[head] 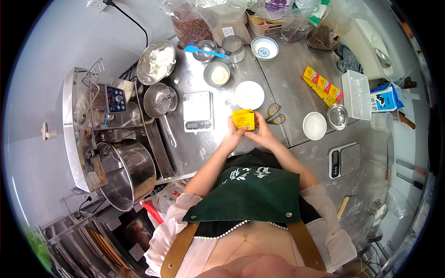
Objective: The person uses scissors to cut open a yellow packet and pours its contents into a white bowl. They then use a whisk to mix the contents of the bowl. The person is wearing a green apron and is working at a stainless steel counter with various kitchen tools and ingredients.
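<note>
Both my hands meet over the near edge of the steel table, around a small stack of yellow sachets (243, 119). My left hand (235, 133) grips the stack's left side, thumb across its lower front. From the right, my right hand (260, 130) holds the other side, fingers behind and below it. Just beyond the sachets stands a white round bowl (249, 95). Scissors with grey and yellow handles (274, 114) lie right of my right hand. To the left is a white digital kitchen scale (197, 111). A strip of joined yellow sachets (322, 86) lies farther right.
A metal bowl with white powder (157, 62), a steel saucepan (158, 100) and a mixer (81, 132) stand left. A blue spatula (205, 51) rests across a small bowl at the back. At right are a white bowl (314, 125), a plastic container (357, 95) and another scale (344, 160).
</note>
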The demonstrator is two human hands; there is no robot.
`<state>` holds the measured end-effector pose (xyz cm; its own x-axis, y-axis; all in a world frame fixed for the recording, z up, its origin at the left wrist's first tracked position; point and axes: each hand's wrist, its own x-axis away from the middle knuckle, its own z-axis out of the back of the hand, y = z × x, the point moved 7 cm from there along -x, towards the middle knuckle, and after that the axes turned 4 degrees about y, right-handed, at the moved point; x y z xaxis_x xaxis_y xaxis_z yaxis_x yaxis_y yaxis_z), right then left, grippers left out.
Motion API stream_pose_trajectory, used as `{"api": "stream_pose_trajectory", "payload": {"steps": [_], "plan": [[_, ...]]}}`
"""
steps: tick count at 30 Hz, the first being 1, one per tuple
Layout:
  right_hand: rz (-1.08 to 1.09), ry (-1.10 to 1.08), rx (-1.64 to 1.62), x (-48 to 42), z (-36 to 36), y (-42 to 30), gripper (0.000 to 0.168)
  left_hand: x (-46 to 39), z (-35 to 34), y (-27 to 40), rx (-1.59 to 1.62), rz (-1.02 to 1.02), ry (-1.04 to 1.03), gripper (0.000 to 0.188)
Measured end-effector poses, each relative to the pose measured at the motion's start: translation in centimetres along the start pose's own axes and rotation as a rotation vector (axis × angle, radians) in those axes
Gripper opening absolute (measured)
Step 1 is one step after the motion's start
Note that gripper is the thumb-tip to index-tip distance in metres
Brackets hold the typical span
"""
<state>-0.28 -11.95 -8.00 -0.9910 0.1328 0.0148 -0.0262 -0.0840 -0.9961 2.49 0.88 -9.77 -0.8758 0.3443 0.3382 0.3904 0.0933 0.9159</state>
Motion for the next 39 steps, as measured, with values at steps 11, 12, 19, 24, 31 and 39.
{"api": "stream_pose_trajectory", "payload": {"steps": [11,12,19,24,31,39], "plan": [[-0.090,0.113,-0.124,-1.0,0.2,1.8,0.026,0.0,-2.0,0.5,-0.017,0.028,-0.034,0.037],[-0.107,0.113,-0.132,-1.0,0.2,2.2,0.026,0.0,-2.1,0.7,-0.006,0.031,-0.001,0.032],[-0.215,0.104,-0.430,-0.4,-0.7,0.7,0.026,0.4,-1.8,2.0,-0.118,-0.226,0.154,0.015],[-0.189,0.102,-0.436,-0.2,-1.1,1.5,0.026,0.6,-2.1,3.5,-0.061,-0.233,0.156,0.011],[-0.212,0.057,-0.324,0.1,-1.3,2.1,0.026,0.5,-1.5,2.0,-0.027,-0.169,0.184,0.010],[-0.140,0.136,-0.132,0.1,-0.8,3.1,0.029,0.6,-2.0,1.3,-0.188,-0.189,0.191,0.018]]}}
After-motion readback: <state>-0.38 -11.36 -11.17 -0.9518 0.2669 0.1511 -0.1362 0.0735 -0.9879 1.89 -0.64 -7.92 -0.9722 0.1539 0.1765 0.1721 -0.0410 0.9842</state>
